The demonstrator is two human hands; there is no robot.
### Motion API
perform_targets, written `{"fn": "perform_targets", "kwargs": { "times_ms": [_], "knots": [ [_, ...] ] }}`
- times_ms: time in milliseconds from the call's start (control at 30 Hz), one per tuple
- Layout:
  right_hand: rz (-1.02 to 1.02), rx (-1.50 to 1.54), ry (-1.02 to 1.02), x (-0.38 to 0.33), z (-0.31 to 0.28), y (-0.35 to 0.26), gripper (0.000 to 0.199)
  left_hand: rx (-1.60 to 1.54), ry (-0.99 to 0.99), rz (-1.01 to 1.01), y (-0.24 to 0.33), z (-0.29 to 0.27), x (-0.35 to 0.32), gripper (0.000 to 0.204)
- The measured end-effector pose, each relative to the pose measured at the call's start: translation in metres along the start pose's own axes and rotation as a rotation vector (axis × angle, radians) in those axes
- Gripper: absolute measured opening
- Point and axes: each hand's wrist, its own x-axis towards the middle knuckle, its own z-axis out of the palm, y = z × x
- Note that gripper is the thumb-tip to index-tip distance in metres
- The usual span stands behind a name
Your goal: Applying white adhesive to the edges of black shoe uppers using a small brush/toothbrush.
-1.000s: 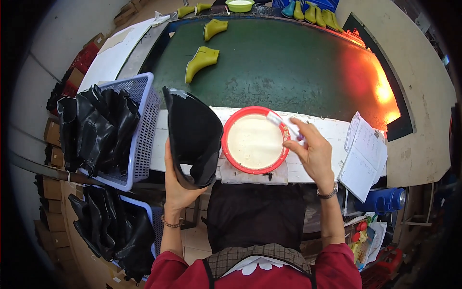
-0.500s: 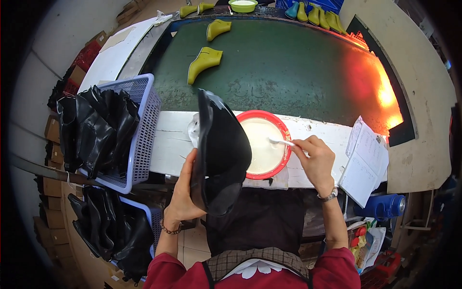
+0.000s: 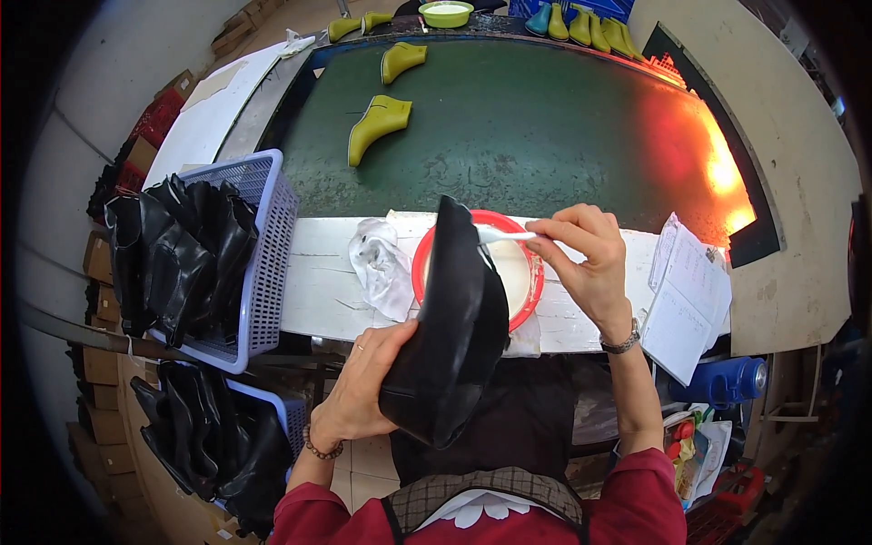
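- The left hand (image 3: 363, 386) clasps the near, left side of a folded, pointed black leather boot upper (image 3: 445, 336); the right hand (image 3: 586, 259) pinches a slim white-handled brush (image 3: 509, 236) between thumb and fingers.
- The boot upper is tilted between the two hands, its narrow end upward and away from the body, probably so that this edge meets the brush, whose tip is at it.
- Behind the upper, just left of the right hand, is a round red-rimmed plastic bowl (image 3: 538, 295) of creamy white liquid (image 3: 520, 272), presumably set there for a short reach.
- Beyond the left hand, a crumpled, dark-spotted white cloth (image 3: 381, 272) lies on a white-painted wooden board (image 3: 313, 291), perhaps handy for wiping.
- Further left of that hand, a lavender perforated plastic basket (image 3: 268, 263) keeps more black leather uppers (image 3: 173, 263) together.
- Right of the right hand, an open white notebook (image 3: 695, 300) lies apart from the bowl.
- Well beyond both hands, two yellow boot-shaped forms (image 3: 377, 127) rest spaced out on a dark green surface (image 3: 509, 136).
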Motion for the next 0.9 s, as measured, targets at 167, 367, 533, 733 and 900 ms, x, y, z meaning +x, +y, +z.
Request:
{"fn": "perform_targets", "kwargs": {
  "times_ms": [167, 367, 533, 733, 900],
  "knots": [
    [0.016, 0.055, -0.083, -0.025, -0.010, -0.010, 0.016, -0.196, 0.140, -0.125, -0.014, 0.005, -0.014, 0.115],
    [0.148, 0.162, -0.125, -0.022, -0.011, -0.004, 0.012, -0.270, 0.100, -0.099, -0.016, 0.007, -0.011, 0.112],
    [0.112, 0.162, -0.071, 0.004, 0.004, 0.006, 0.015, -0.204, 0.014, -0.020, -0.009, 0.002, -0.010, 0.109],
    [0.189, 0.004, -0.121, -0.023, -0.003, 0.004, 0.013, -0.182, 0.203, -0.125, -0.016, 0.008, -0.007, 0.117],
    [0.180, -0.258, -0.325, -0.068, 0.000, 0.020, 0.012, -0.111, 0.270, -0.123, -0.018, 0.015, 0.007, 0.120]
  ]
}}
